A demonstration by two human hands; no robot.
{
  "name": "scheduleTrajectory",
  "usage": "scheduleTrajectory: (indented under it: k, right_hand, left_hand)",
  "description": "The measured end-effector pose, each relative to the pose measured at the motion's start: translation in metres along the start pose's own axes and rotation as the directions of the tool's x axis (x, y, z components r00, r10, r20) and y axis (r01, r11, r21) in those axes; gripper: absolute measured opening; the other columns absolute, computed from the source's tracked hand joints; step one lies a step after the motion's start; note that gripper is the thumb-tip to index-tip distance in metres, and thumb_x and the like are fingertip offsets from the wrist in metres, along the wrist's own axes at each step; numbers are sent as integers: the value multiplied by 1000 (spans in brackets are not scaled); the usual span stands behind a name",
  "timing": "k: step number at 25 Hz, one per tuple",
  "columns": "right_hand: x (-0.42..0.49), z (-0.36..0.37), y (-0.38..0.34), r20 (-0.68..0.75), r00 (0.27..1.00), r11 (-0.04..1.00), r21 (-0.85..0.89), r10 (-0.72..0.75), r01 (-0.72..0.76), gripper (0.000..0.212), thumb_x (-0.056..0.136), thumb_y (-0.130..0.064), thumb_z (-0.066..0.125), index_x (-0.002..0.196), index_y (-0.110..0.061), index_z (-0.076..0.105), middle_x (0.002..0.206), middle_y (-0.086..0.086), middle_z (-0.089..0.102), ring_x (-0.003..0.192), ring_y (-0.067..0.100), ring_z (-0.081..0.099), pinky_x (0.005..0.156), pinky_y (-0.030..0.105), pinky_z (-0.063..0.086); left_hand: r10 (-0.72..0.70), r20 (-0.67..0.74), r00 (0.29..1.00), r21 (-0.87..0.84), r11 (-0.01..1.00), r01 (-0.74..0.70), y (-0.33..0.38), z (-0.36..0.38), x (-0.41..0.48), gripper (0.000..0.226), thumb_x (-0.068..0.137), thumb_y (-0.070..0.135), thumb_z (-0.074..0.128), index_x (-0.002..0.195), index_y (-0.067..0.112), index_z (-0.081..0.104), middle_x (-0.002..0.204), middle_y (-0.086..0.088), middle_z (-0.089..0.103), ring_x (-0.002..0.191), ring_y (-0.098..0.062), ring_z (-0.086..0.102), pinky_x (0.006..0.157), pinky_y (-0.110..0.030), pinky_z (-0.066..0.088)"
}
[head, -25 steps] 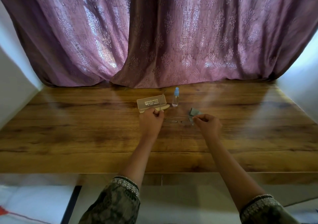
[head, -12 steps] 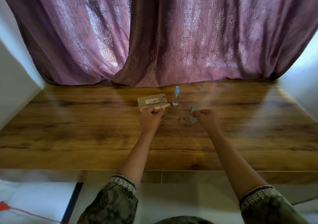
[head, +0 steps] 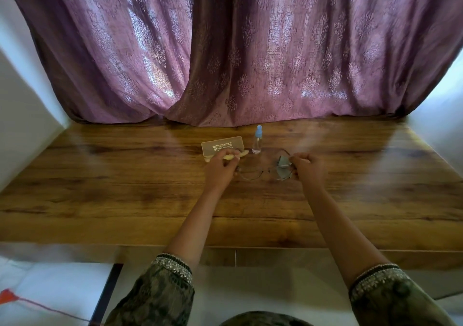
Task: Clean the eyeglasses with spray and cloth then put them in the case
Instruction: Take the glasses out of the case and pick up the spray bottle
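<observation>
In the head view, the eyeglasses [head: 251,176], low by the table [head: 125,187] a second ago, are now hanging between the hands: the left hand [head: 220,169] is pinching one frame end, the right hand [head: 309,169] is gripping the cloth [head: 283,165] over the other lens, so wiping is likely starting. The case [head: 221,147] behind is sitting open, no glasses inside.
</observation>
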State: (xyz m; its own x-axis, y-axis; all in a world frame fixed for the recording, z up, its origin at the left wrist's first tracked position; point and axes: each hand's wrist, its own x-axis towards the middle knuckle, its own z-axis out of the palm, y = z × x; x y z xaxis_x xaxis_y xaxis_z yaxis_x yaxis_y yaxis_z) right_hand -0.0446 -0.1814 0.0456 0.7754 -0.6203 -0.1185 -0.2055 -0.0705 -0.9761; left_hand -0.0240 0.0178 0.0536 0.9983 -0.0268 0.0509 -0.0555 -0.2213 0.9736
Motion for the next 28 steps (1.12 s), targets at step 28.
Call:
scheduleTrajectory:
  k: [28]
  right_hand:
    - [60, 80, -16, 136, 948, 953, 61, 287, -297, 25, 82, -5, 56, 58, -11, 53, 58, 5, 47, 44, 12, 42, 40, 23, 33]
  left_hand:
    - [281, -100, 955, -47, 957, -287, -10, -57, 88, 31, 99, 17, 36, 73, 25, 49, 69, 9, 53, 56, 1, 46, 59, -17, 39]
